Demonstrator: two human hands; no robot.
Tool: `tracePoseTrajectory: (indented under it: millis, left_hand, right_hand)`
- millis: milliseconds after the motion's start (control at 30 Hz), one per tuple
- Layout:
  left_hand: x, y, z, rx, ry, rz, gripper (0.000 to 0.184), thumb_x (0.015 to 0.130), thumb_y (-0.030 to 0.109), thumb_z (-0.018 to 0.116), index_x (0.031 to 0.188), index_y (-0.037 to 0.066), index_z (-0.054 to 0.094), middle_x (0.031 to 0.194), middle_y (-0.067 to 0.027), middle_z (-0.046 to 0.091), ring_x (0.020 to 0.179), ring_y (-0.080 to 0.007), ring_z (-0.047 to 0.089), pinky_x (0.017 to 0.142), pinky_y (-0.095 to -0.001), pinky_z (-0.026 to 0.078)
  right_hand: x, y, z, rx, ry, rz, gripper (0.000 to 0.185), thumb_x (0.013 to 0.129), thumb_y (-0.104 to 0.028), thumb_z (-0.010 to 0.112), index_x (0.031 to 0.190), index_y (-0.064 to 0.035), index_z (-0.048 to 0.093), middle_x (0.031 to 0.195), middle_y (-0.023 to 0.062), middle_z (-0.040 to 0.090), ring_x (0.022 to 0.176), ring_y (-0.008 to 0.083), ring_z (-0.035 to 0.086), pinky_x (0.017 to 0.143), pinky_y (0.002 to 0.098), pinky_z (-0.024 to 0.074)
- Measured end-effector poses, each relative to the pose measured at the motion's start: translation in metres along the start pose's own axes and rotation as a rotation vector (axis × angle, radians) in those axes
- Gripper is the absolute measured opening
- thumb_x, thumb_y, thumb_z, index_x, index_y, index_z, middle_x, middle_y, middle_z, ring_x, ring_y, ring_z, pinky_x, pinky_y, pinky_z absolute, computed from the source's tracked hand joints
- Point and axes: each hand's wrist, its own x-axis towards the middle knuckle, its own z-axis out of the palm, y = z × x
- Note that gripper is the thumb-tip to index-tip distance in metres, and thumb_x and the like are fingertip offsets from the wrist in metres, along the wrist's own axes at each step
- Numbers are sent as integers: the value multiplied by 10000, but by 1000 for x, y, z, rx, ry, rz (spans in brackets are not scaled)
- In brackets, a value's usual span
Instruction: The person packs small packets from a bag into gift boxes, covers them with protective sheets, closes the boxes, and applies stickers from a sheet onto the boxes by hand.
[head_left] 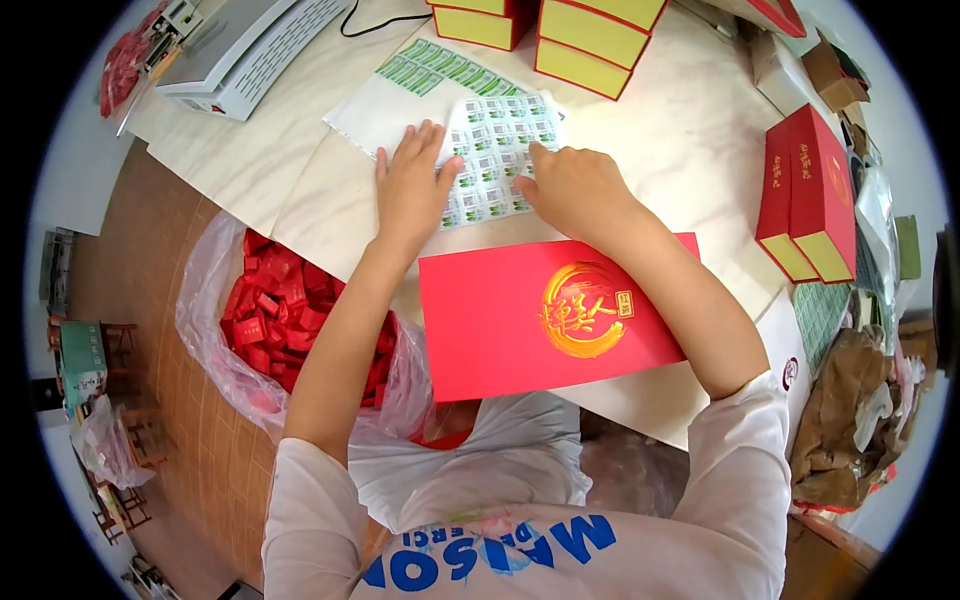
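While the left hand [413,180] lies spread, fingers pointing away from the body and thumb at the edge of a white sheet of stickers [490,175], the right hand [580,190] sits apart from it with bent fingers, its index fingertip and thumb on the sheet's right part; whether they pinch it, I cannot tell. The sheet, printed in green with small square codes, lies between the hands on a pale, marble-patterned table [700,120]. White paper [375,117] shows beside the left hand, and another green-printed sheet [450,68] lies just beyond. Nearer the body, partly covered by the right forearm, is a red box [480,340] with a round gold emblem. Left of it, below table height, a clear plastic bag [208,300] holds many small red packets [280,300]. Farther out are a grey machine [235,55] at far left, stacked red-and-yellow boxes [580,68] on the far side, and two upright red boxes [815,200] at right, near crumpled brown wrapping [845,420]
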Motion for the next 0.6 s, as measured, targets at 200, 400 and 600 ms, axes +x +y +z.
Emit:
tracePoseTrajectory:
  millis: [200,400,600]
  left_hand:
    - [1,2,2,-124,81,38,336,945,288,520,1195,92,629,1378,-54,502,1346,-251,375,1118,-508,186]
    - [1,-5,2,-203,98,95,232,927,230,548,1048,89,686,1297,-43,577,1299,-237,436,1104,-506,216]
    - [0,-6,4,-209,94,81,206,918,210,564,1045,108,690,1273,-36,593,1270,-236,467,1084,-508,254]
  right_hand:
    - [9,6,3,12,187,-58,225,833,-245,628,875,-24,638,776,127,670,762,277,677,626,397,541]
    - [48,3,5,237,376,-266,196,786,-98,655,971,-44,689,929,109,655,904,284,630,766,370,526]
    - [82,5,23,29,406,-484,144,753,-104,692,894,-76,703,893,88,631,947,259,585,824,354,499]
